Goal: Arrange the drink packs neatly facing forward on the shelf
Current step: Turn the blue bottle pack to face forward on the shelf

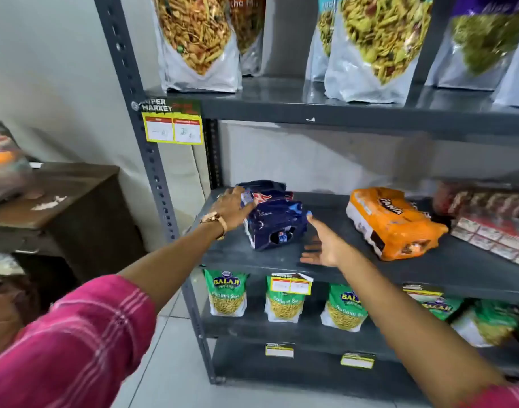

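Right hand [326,248] open, left hand [231,207] on blue drink pack [276,222], orange pack [390,222] beside

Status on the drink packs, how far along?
Early. Done: nothing looks finished; no pack sits square to the shelf edge. In hand: the left hand rests on the blue pack, the right hand is open just beside it. Left: the blue pack is still skewed, and the orange pack lies angled and untouched, as does the red pack.

"FANTA" on the orange drink pack [390,222]; "BALAJI" on green snack bags [226,293].
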`<state>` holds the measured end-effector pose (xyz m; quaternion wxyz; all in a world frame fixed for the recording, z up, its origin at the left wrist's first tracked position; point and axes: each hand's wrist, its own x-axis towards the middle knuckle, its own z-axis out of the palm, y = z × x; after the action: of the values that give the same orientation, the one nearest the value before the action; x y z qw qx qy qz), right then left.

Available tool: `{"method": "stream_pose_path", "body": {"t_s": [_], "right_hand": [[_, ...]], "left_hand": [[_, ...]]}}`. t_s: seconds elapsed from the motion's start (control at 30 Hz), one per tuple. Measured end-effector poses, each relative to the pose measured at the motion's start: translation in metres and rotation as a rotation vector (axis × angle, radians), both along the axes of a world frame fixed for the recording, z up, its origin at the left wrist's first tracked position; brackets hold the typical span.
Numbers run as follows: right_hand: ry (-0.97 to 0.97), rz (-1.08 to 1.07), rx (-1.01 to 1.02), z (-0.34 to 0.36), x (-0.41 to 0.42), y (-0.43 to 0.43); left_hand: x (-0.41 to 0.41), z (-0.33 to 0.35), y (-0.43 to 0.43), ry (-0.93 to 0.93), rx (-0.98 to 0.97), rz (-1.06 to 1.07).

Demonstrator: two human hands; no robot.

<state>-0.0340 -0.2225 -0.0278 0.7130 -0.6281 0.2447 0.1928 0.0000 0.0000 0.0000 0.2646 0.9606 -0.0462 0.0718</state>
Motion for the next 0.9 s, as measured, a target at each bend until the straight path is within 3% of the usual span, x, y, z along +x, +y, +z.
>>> {"method": "stream_pose_path", "body": {"t_s": [0.17, 0.3, 0.47, 0.6, 0.77, 0.9], "right_hand": [[0.128, -0.118, 0.189, -0.013, 0.036, 0.040], [0.106, -0.179, 0.131, -0.021, 0.054, 0.070], [0.050, -0.391, 0.106, -0.037, 0.069, 0.078], [-0.063, -0.511, 0.130, -0.054, 0.078, 0.072], [-0.476, -0.540, -0.235, -0.039, 0.074, 0.052], [-0.690, -0.447, -0.488, -0.033, 0.067, 0.031]], "left_hand": [[0.050, -0.005, 0.000, 0.199, -0.131, 0.151], [0.087, -0.012, -0.008, 0.203, -0.157, 0.120], [0.118, -0.020, -0.014, 0.356, -0.401, 0.180], [0.122, -0.041, -0.013, 0.223, -0.624, 0.243], [0.114, -0.068, -0.014, 0.065, -0.913, 0.220], [0.111, -0.087, -0.026, -0.007, -0.759, 0.201]]}}
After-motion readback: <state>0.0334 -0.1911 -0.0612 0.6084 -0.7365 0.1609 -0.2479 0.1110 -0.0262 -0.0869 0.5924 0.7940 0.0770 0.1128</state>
